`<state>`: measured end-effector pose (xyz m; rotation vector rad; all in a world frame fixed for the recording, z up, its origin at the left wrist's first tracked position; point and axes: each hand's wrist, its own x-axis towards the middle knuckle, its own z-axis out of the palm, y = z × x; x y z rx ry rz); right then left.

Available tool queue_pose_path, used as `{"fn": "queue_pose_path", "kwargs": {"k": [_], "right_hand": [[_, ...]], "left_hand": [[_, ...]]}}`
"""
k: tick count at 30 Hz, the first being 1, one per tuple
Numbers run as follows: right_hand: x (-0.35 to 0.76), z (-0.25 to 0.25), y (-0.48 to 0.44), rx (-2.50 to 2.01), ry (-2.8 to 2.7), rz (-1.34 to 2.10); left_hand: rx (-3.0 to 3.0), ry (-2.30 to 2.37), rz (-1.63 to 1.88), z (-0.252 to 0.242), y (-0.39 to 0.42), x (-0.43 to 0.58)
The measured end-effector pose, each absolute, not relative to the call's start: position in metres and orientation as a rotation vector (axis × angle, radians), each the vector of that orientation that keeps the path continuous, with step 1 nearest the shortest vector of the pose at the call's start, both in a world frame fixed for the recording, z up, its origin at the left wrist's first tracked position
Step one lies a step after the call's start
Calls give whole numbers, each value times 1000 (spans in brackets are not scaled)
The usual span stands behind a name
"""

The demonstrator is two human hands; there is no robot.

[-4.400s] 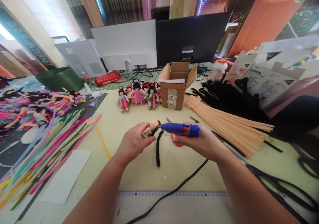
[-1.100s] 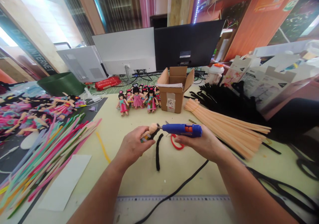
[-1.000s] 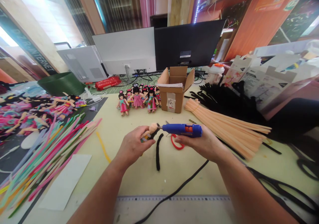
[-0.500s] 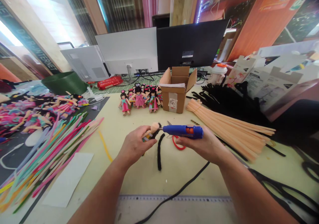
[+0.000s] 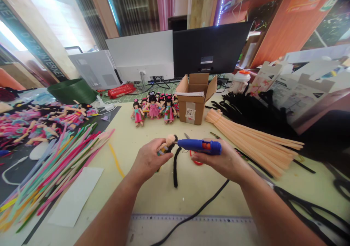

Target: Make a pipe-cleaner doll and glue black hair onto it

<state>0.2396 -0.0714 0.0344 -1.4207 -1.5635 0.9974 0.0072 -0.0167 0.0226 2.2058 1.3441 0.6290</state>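
Between the fingers and thumb of my left hand [image 5: 150,158] is a small pipe-cleaner doll [image 5: 165,145] with a pale round head and black hair on one side; its lower body is hidden by my hand. My right hand [image 5: 225,162] is wrapped round a blue glue gun [image 5: 198,146], whose metal nozzle touches or nearly touches the doll's head. Below the nozzle, a short black pipe cleaner [image 5: 175,171] lies on the table. Red-handled scissors [image 5: 197,162] rest behind the glue gun, partly covered by my right hand.
Finished dolls [image 5: 153,109] stand beside an open cardboard box [image 5: 191,111]. Coloured pipe cleaners [image 5: 68,158] spread at left; peach ones [image 5: 251,138] and black ones [image 5: 246,111] lie at right. A black cord [image 5: 197,211] crosses the ruler [image 5: 153,218]. Black scissors [image 5: 308,206] lie at right.
The rear of the glue gun has dipped slightly and shifted a little left, with its nozzle still at the doll's head. My left hand has hardly moved.
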Motion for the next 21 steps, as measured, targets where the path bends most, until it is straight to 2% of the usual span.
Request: {"fn": "queue_pose_path", "kwargs": {"k": [21], "right_hand": [[239,33,-70,-1479,-1472,1052]], "left_hand": [[2185,1369,641,20,-15,8]]}}
